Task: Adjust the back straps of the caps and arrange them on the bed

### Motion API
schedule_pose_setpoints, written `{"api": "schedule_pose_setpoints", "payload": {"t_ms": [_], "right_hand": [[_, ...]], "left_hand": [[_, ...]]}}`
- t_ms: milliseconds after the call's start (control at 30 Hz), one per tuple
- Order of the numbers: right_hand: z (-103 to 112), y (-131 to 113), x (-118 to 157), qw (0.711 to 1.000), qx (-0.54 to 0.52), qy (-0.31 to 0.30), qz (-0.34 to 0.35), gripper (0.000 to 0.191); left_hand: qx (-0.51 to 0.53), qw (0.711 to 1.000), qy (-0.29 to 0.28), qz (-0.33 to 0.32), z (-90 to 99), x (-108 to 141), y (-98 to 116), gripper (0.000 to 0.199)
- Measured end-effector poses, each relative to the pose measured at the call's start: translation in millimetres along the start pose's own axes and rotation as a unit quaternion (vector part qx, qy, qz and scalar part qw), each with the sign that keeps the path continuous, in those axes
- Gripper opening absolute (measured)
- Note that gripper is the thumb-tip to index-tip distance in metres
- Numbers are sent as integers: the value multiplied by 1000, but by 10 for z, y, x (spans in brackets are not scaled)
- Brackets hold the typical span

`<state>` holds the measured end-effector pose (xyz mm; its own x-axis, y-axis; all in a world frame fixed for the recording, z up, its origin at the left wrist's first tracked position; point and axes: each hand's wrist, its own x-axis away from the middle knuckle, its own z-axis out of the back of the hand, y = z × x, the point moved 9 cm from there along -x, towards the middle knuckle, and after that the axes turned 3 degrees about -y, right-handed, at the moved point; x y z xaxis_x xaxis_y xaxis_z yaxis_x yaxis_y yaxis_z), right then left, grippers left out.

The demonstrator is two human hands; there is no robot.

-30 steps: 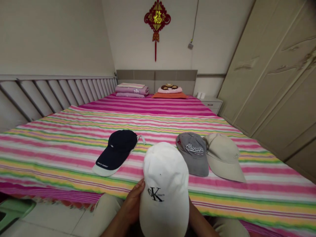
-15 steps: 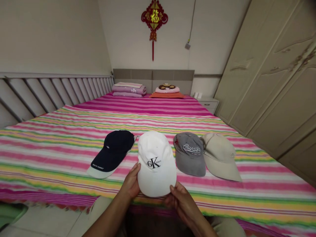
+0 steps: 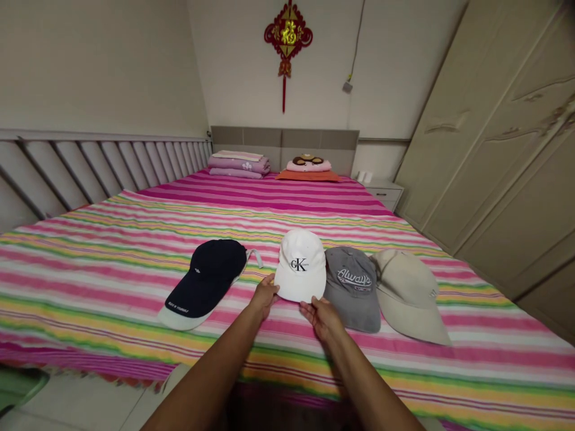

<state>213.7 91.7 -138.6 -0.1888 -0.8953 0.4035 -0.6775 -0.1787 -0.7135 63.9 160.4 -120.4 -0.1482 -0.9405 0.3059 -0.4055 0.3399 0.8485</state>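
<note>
Left hand (image 3: 265, 294) and right hand (image 3: 322, 316) both hold the white cap (image 3: 300, 266) by its brim. On the left hand the thumb and fingers are closed at the brim's left corner; on the right hand the thumb and fingertips pinch its front edge near the right corner, the other fingers loosely curled. The white cap faces the person, crown away and black "CK" lettering in view, low over the near half of the bed (image 3: 171, 227); whether it rests on the striped cover or is just above it cannot be told.

To its right, the grey cap (image 3: 353, 287) with "Always" lettering lies on the bed, its left side partly behind the white cap in this view. The beige cap (image 3: 409, 293) comes next, against the grey cap's right side, brim pointing to the near right. Apart on the left lies the navy cap (image 3: 211, 275), its pale-edged brim pointing to the near left and its light strap (image 3: 256, 257) out to the right.

At the far end, folded purple bedding (image 3: 238, 166) and a pink bundle (image 3: 309, 165) on an orange cloth (image 3: 308, 176) sit before the grey headboard (image 3: 318, 140). A white nightstand (image 3: 384, 193) stands right of the bed, beside the wardrobe (image 3: 485, 149).
</note>
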Motion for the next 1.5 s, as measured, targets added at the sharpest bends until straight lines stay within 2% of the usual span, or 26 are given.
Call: {"api": "schedule_pose_setpoints", "payload": {"t_ms": [133,433,567,667,933,1100,1267,1333,1500], "right_hand": [[62,65,3,999,15,25,-16,13],[56,97,35,998,35,23,-45,13],[48,91,130,999,24,24,-18,9],[42,85,222,1000,13,24,8,22],[34,35,354,998,25,22,52,43],[42,46,436,997,65,4,48,51],[82,56,449,994,93,6,52,64],[109,56,450,993,101,9,52,65],[274,36,555,992,117,7,43,37]], "left_hand": [[-39,998,39,-1,91,15,-27,50],[-83,993,84,-20,191,177,28,48],[-98,992,77,-9,199,204,12,49],[-114,992,62,-6,181,183,-4,49],[-211,976,55,-16,184,151,-33,49],[-337,940,43,-35,178,193,52,46],[-469,878,49,-87,148,262,190,35],[-513,850,54,-110,120,313,230,36],[-576,800,48,-160,25,464,246,50]]}}
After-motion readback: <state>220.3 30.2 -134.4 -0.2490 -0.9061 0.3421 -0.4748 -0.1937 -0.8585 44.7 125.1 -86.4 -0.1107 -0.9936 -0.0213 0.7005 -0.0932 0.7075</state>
